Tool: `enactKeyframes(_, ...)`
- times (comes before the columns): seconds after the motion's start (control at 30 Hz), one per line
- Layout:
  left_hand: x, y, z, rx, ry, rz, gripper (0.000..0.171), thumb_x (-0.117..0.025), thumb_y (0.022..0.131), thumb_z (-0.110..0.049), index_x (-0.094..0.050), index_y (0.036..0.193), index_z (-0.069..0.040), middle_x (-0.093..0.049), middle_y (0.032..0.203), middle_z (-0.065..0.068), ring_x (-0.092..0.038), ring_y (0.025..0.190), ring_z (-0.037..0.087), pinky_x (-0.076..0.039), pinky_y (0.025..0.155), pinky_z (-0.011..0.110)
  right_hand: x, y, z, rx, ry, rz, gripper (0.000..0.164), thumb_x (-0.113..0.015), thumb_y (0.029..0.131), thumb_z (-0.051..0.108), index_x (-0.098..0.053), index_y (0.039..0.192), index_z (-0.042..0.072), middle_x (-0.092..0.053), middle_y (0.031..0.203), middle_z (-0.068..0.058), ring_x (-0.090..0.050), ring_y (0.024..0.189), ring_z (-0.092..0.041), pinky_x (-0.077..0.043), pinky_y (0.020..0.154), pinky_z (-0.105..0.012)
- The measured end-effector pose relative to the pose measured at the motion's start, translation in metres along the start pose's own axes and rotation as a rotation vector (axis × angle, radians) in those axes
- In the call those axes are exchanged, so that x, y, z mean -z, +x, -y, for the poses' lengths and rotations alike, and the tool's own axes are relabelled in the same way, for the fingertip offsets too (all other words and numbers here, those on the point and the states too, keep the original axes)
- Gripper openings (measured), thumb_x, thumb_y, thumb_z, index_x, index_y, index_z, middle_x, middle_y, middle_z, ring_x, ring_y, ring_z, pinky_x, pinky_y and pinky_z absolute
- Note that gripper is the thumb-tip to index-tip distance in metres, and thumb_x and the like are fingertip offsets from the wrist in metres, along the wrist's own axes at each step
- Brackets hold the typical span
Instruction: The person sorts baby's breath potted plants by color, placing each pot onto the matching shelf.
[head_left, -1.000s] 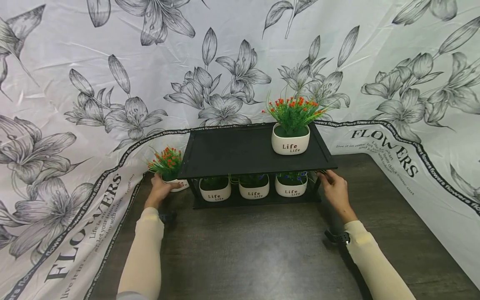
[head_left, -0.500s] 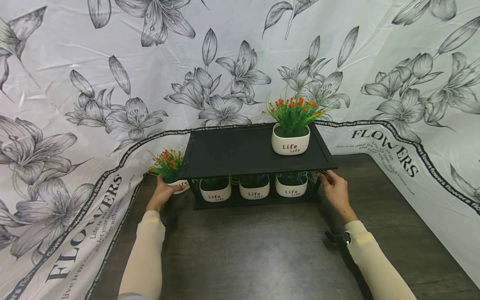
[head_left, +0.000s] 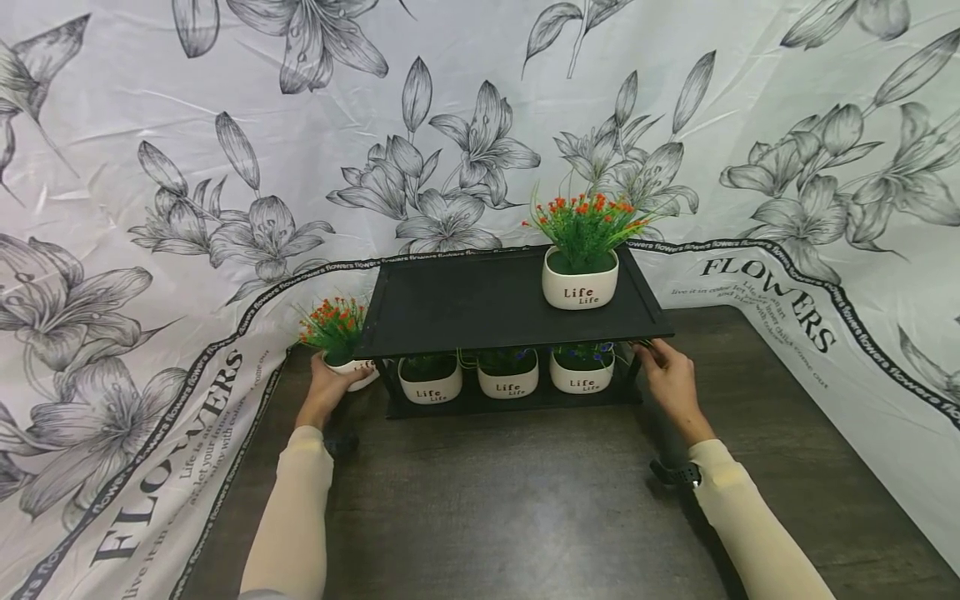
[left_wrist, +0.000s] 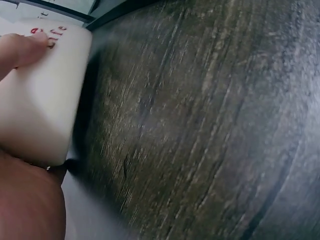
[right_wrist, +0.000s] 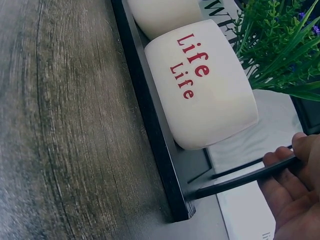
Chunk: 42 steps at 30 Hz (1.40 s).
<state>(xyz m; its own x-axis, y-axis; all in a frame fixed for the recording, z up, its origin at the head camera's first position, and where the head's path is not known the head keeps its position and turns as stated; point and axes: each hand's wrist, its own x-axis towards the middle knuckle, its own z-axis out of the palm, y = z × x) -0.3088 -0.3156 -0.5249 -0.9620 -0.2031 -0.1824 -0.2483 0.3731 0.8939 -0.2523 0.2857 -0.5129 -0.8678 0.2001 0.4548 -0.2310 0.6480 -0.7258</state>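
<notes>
At the far left in the head view, my left hand (head_left: pixel 324 390) grips a white "Life" pot (head_left: pixel 365 381) with orange artificial flowers (head_left: pixel 333 325). My thumb (left_wrist: pixel 27 50) lies across its lettered front in the left wrist view; the far fingers are mostly hidden. The pot stands beside a two-tier black shelf (head_left: pixel 465 304). My right hand (head_left: pixel 671 387) holds the shelf's right end post (right_wrist: pixel 240 181), fingers curled round it below the top board. On the lower tier sit three white pots, one of them the right-hand pot (right_wrist: pixel 200 90) with blue flowers.
Another white pot (head_left: pixel 580 279) with orange flowers stands on the right of the shelf's top board. A cloth (head_left: pixel 480 150) printed with flowers hangs behind and along both sides. The dark wooden table (head_left: pixel 502 500) stretches in front of the shelf.
My left hand and the pot it holds have shifted slightly right and toward me, close to the shelf's left end. The right hand and the shelf look unmoved.
</notes>
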Motion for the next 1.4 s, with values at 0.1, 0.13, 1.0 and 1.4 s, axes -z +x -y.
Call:
enactKeyframes(0.1, -0.002, 0.002, 0.002, -0.035, -0.073, -0.034, 0.121, -0.088, 0.089, -0.034, 0.003, 0.166, -0.011, -0.015, 0.172, 0.026, -0.024, 0.160, 0.037, -0.024, 0.132, 0.050, 0.000, 0.000, 0.000, -0.005, 0.000, -0.001, 0.027, -0.067, 0.107, 0.016, -0.075, 0.130, 0.004, -0.078, 0.117, -0.025, -0.078, 0.104, -0.044, -0.047, 0.075, -0.012)
enactKeyframes(0.13, -0.003, 0.002, 0.002, -0.047, -0.094, -0.047, 0.119, -0.088, 0.089, -0.032, 0.001, 0.166, -0.011, -0.020, 0.171, 0.026, -0.028, 0.157, 0.035, -0.026, 0.130, 0.048, 0.000, 0.000, 0.000, -0.007, 0.002, -0.001, 0.028, -0.067, 0.107, 0.016, -0.075, 0.131, 0.004, -0.078, 0.117, -0.025, -0.077, 0.105, -0.044, -0.046, 0.075, -0.010)
enactKeyframes(1.0, 0.032, -0.012, -0.037, -0.140, -0.106, -0.181, 0.099, -0.081, 0.092, -0.023, -0.017, 0.166, -0.011, -0.043, 0.147, 0.004, -0.046, 0.122, 0.014, -0.037, 0.105, 0.025, 0.001, 0.000, 0.003, -0.007, 0.009, -0.009, 0.027, -0.069, 0.106, 0.014, -0.075, 0.129, 0.002, -0.078, 0.113, -0.026, -0.077, 0.102, -0.046, -0.048, 0.074, -0.014)
enactKeyframes(1.4, 0.044, -0.024, -0.065, -0.288, -0.193, -0.217, 0.088, -0.082, 0.089, -0.007, -0.029, 0.159, -0.009, -0.048, 0.121, -0.016, -0.051, 0.104, 0.000, -0.041, 0.092, 0.012, 0.000, 0.001, 0.000, 0.014, 0.017, -0.016, 0.027, -0.069, 0.105, 0.012, -0.075, 0.129, 0.001, -0.078, 0.113, -0.027, -0.077, 0.100, -0.047, -0.037, 0.069, -0.002)
